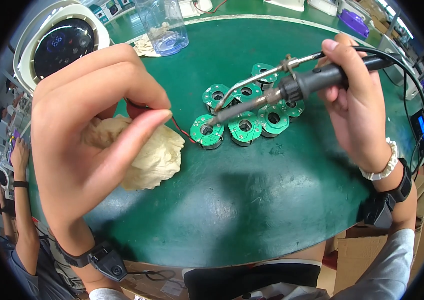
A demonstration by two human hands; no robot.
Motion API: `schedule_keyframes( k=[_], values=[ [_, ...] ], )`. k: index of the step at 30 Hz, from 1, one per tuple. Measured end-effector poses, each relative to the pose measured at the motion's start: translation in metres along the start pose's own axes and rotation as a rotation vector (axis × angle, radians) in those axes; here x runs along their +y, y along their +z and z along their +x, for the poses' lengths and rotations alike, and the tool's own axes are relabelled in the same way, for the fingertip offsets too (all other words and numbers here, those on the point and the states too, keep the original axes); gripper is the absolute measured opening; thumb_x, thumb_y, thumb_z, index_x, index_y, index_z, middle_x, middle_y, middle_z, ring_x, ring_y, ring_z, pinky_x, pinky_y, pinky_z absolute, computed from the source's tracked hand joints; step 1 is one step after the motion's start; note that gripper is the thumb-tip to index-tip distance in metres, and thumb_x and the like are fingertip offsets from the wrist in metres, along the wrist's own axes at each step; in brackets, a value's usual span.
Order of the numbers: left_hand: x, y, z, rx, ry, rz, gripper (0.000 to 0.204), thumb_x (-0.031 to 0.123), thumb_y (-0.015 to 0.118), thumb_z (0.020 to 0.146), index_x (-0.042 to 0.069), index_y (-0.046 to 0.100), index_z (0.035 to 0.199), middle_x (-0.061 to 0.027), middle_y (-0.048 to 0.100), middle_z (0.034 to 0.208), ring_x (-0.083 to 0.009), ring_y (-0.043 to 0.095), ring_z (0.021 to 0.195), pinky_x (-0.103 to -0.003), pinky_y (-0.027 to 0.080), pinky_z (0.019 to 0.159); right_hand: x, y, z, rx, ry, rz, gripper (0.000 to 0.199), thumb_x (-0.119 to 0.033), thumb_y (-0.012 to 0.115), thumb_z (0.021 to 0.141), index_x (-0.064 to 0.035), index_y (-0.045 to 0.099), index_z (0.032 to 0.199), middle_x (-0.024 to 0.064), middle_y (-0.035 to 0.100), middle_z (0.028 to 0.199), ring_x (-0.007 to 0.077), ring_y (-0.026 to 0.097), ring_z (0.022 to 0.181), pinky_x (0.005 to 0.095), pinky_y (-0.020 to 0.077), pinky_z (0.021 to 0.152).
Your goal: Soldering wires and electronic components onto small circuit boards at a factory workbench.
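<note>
My left hand (74,120) is closed in a pinch on a thin red-and-black wire (180,130). The wire runs to the edge of the nearest-left round green circuit board (206,129). Under that hand lies a crumpled cream cloth (157,157), partly hidden by my fingers. My right hand (357,95) grips a soldering iron (317,82) with a thin metal solder-feed tube (252,77) along it. The iron's tip is at the same board, seemingly touching it. Several similar ring-shaped boards (245,126) on dark cores sit close together behind and beside it.
A white round appliance (103,37) with a dark display stands far left, beside a clear bluish plastic jar (172,44). A black cable (414,70) loops from the iron near a blue-lit controller (421,127). Cardboard boxes (362,260) stand lower right; another person's arm (26,210) is at left.
</note>
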State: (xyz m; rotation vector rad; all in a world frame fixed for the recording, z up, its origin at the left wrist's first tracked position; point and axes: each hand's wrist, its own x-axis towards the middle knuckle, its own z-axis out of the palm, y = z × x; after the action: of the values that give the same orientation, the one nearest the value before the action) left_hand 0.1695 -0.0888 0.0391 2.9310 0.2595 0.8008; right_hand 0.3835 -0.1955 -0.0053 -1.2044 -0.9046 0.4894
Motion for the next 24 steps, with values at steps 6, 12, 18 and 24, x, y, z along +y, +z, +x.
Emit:
schedule_keyframes(
  k=[6, 12, 18, 24],
  values=[
    [-0.007, -0.013, 0.000, -0.143, -0.125, 0.096, 0.007, -0.003, 0.059, 0.068, -0.003, 0.052, 0.070, -0.0052, 0.047, 0.064, -0.0113, 0.041, 0.056, -0.022, 0.027, 0.048, -0.003, -0.027, 0.015, 0.066, 0.017, 0.153, 0.015, -0.015, 0.059, 0.077, -0.0092, 0.049, 0.067, -0.0048, 0.041, 0.051, 0.0019, 0.039, 0.041, 0.0163, 0.0275, 0.040],
    [-0.024, -0.014, 0.002, 0.018, -0.189, -0.065, 0.011, 0.007, 0.060, 0.072, -0.002, 0.054, 0.072, -0.0067, 0.051, 0.064, -0.0141, 0.046, 0.056, -0.025, 0.035, 0.051, 0.001, -0.037, 0.032, 0.195, -0.005, 0.301, 0.014, -0.012, 0.059, 0.076, -0.0060, 0.049, 0.069, -0.0019, 0.044, 0.055, 0.0042, 0.040, 0.042, 0.0172, 0.0286, 0.040],
    [-0.001, -0.018, 0.052, -0.074, -0.255, -0.423, 0.010, 0.007, 0.058, 0.077, -0.002, 0.055, 0.075, 0.0000, 0.054, 0.069, -0.0058, 0.051, 0.066, -0.020, 0.041, 0.058, -0.015, -0.067, 0.054, 0.253, -0.064, 0.346, 0.012, -0.011, 0.059, 0.075, -0.0034, 0.050, 0.071, -0.0005, 0.046, 0.060, 0.0051, 0.041, 0.044, 0.0180, 0.0303, 0.040],
    [-0.012, 0.016, 0.050, -0.191, -0.187, -0.366, 0.007, 0.002, 0.055, 0.076, -0.002, 0.059, 0.079, -0.0029, 0.051, 0.077, -0.0063, 0.048, 0.068, -0.018, 0.038, 0.058, -0.016, -0.066, 0.052, 0.277, -0.063, 0.357, 0.014, -0.012, 0.059, 0.075, -0.0029, 0.050, 0.070, -0.0001, 0.045, 0.056, 0.0052, 0.041, 0.043, 0.0182, 0.0285, 0.039]
  ],
)
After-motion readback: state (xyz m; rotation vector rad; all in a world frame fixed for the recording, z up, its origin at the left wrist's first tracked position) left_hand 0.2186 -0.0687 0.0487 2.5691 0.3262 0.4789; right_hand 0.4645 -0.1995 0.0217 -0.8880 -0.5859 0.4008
